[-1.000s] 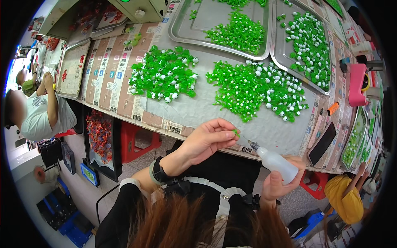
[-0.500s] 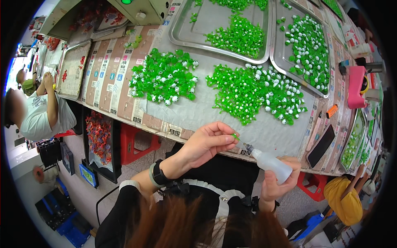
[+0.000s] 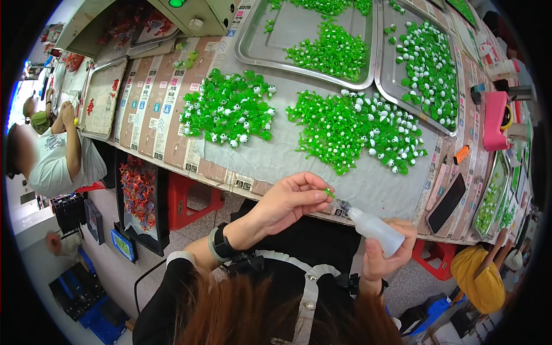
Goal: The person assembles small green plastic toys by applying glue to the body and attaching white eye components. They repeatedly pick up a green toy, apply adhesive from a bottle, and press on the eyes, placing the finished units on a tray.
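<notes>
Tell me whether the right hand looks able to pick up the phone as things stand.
Probably not straight away: the right hand is holding the bottle, though nothing visible blocks the way to the phone.

Your bottle [image 3: 375, 231] milky white, your piece [image 3: 329, 192] bright green, your sleeve [image 3: 164, 287] black with white cuff [image 3: 180, 255], your wristband [image 3: 223, 240] black, left pile [image 3: 227, 108] green flecked with white, phone [image 3: 447, 202] black, dispenser [image 3: 494, 119] pink, tray [image 3: 310, 72] silver-grey, stool [image 3: 183, 201] red

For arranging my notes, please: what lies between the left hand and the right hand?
In the head view: a small green piece pinched by the left hand, then the whitish bottle held in the right hand.
</notes>
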A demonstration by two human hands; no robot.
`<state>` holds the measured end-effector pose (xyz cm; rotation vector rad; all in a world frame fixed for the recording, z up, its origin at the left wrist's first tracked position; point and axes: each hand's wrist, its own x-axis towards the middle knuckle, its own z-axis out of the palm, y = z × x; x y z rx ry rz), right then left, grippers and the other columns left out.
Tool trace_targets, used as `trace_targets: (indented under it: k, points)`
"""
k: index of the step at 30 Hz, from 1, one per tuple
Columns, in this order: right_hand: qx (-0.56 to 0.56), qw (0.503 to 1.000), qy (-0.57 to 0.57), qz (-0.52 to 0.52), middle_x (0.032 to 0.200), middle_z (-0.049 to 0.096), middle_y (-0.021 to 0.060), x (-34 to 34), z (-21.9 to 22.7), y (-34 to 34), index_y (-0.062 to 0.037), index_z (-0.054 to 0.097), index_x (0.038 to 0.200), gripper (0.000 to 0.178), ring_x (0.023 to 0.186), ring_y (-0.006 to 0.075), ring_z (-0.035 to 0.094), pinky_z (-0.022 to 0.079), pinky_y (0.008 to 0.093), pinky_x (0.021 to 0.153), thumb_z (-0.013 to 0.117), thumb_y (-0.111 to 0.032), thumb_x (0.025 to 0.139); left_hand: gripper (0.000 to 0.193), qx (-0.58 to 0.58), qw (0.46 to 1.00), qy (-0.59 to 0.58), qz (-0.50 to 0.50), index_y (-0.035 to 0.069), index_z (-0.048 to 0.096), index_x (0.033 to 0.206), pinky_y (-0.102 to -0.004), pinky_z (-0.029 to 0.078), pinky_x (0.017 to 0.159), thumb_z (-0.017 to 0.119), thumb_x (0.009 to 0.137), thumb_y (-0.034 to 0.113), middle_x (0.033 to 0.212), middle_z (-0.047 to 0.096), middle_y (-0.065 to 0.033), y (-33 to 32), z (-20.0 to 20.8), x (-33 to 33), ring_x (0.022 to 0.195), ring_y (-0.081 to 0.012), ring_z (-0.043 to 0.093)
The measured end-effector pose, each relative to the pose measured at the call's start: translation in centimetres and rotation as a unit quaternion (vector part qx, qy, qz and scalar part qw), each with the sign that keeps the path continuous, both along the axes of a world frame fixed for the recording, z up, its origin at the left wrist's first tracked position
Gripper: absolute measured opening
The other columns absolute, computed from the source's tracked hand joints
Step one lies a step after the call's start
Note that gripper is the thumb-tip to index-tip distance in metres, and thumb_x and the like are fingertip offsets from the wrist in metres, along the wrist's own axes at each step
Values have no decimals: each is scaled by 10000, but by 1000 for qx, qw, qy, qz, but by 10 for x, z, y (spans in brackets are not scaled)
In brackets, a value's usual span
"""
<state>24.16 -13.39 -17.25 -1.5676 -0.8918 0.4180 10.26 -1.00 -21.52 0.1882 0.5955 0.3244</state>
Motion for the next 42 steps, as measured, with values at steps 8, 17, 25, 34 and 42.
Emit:
trace_targets:
  k: [8, 17, 25, 34, 42]
  points:
    - [61, 982, 145, -104, 820, 460, 73, 12, -4, 3, -8, 403, 869, 294, 757, 145, 456, 370, 249, 695, 595, -99, 665, 112, 9, 1000, 15, 13, 26, 489, 866, -244, 475, 696, 481, 765, -22, 893, 541, -100, 1, -5, -2, 782, -155, 556]
    - [-24, 971, 43, -235, 955, 465, 130, 94, -62, 0, 23, 286, 1049, 406, 833, 162, 482, 393, 257, 758, 521, 64, 720, 93, 38, 997, 70, 11, 43, 491, 866, -209, 459, 611, 489, 775, 23, 846, 543, -81, 9, 0, -1, 722, -118, 538]
    - [-126, 955, -224, -149, 900, 468, 121, 66, -42, 11, 20, 428, 971, 264, 684, 170, 466, 393, 277, 641, 524, 10, 725, 102, 37, 997, 72, 1, 26, 497, 880, -211, 474, 632, 496, 779, 38, 846, 552, -83, 6, -4, 0, 722, -119, 551]
    - [-234, 960, -151, -32, 811, 528, 80, 60, -53, 31, 13, 502, 919, 171, 683, 169, 516, 419, 256, 595, 497, -14, 751, 128, 24, 996, 88, -10, -3, 501, 902, -213, 488, 664, 487, 776, 10, 844, 558, -101, 5, 2, 0, 749, -144, 570]
    - [-96, 880, 459, 75, 869, 527, 92, 6, -22, 27, 46, 508, 937, 196, 750, 164, 556, 447, 250, 665, 473, 56, 744, 175, 93, 991, 90, -43, -28, 501, 931, -207, 472, 673, 515, 774, 46, 827, 553, -78, -2, 4, 1, 747, -130, 566]
